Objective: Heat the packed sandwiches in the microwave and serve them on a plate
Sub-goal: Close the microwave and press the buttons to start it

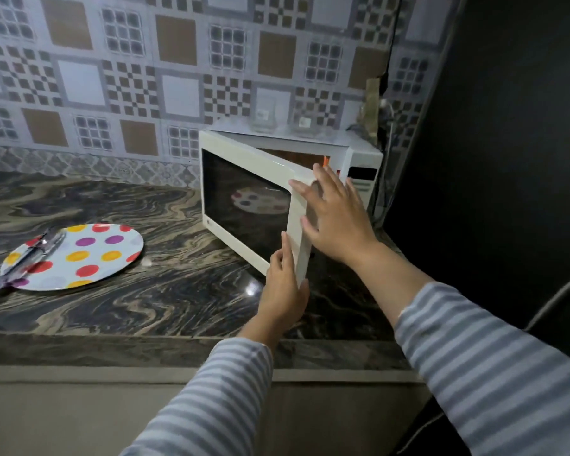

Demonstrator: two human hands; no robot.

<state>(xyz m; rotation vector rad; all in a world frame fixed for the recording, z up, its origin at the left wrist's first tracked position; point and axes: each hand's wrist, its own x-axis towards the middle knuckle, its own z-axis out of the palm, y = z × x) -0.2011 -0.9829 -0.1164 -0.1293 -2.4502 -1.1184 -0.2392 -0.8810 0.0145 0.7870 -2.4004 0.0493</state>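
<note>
A white microwave (359, 153) stands on the marbled counter at the back right, its door (244, 192) swung partly ajar. My left hand (285, 287) grips the lower free edge of the door. My right hand (334, 213) lies flat, fingers spread, against the door's free edge higher up. A white plate (89, 255) with coloured dots sits on the counter to the left, and metal tongs (27, 258) rest across its left side. The plate's reflection shows in the dark door glass. No sandwiches are visible; the microwave's inside is hidden by the door.
Two clear glasses (264, 116) stand on top of the microwave. A cable (387, 179) hangs down behind its right side. A dark wall (507, 159) closes off the right. Patterned tiles back the marbled counter (145, 307), whose front edge runs below my arms.
</note>
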